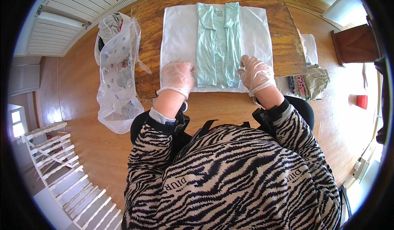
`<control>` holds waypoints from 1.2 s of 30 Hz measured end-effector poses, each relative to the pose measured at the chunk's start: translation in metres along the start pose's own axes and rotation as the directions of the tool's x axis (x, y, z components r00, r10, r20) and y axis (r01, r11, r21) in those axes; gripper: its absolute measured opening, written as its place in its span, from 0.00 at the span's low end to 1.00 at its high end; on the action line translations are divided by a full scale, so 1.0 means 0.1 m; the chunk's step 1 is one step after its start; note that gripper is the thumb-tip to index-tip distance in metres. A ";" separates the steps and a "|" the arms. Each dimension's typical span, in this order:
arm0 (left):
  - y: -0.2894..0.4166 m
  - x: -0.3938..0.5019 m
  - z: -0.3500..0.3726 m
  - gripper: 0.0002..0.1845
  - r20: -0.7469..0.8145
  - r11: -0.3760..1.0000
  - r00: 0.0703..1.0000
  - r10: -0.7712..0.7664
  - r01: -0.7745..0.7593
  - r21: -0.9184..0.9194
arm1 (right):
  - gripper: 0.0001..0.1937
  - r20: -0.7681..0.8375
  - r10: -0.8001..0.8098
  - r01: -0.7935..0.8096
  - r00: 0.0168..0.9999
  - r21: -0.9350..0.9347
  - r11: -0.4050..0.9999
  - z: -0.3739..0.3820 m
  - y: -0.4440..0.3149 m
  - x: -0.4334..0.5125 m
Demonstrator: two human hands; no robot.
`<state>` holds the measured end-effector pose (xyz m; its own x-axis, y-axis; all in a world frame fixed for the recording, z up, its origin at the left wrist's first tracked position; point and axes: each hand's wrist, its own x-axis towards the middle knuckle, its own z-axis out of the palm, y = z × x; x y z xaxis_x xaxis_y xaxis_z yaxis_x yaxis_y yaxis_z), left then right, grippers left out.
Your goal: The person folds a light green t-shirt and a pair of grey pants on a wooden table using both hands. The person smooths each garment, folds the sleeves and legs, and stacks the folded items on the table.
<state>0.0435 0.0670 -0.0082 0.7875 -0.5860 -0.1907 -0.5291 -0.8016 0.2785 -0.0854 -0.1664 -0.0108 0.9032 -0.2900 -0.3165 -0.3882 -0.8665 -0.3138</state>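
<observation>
A mint-green long-sleeved top (219, 51) lies folded into a narrow strip, its sleeves laid lengthwise over the body. Small print shows near its neck. Beneath it a white plastic sheet or bag (178, 36) is spread on the worn wooden table (147, 42). My left hand (178, 76), in a clear disposable glove, rests curled beside the top's lower left edge; its fingertips are hidden. On the other side my right hand (257, 73), gloved alike, is by the lower right edge, thumb and forefinger apart with nothing visible between them.
Left of the table hangs a clear printed plastic bag (118, 79), near a white container (97, 50) with grey clothing (110, 27). Folded clothes (315, 79) lie to the right. A red cup-like object (362, 102) stands on the floor; a white railing (67, 180) is at lower left.
</observation>
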 end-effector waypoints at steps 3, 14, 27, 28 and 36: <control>0.11 -0.01 -0.01 0.08 0.079 0.992 0.990 -0.117 0.113 0.051 | 0.13 0.037 -0.007 0.008 0.999 -0.029 1.000 0.01 -0.01 -0.03; 0.36 -0.01 -0.04 0.22 0.369 0.958 0.889 -0.269 0.210 0.193 | 0.16 0.015 -0.014 0.016 1.000 -0.130 0.991 0.08 -0.10 -0.16; 0.34 -0.01 0.02 0.24 0.470 0.965 0.847 -0.250 0.257 0.050 | 0.16 -0.005 -0.060 0.058 0.998 -0.185 0.981 0.11 -0.06 -0.11; 0.34 -0.02 0.03 0.24 0.458 0.966 0.856 -0.241 0.256 0.031 | 0.16 0.021 -0.006 0.010 1.000 -0.209 0.978 0.11 -0.05 -0.10; 0.34 -0.02 0.11 0.26 0.407 0.930 0.864 -0.295 0.357 -0.083 | 0.21 0.080 0.084 -0.074 0.993 -0.124 0.989 0.07 -0.16 -0.13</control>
<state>0.0207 0.0395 -0.0088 0.7080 -0.3179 -0.6306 -0.1846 -0.9452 0.2693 -0.0917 -0.1457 -0.0079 0.8497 -0.3288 -0.4122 -0.4284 -0.8863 -0.1760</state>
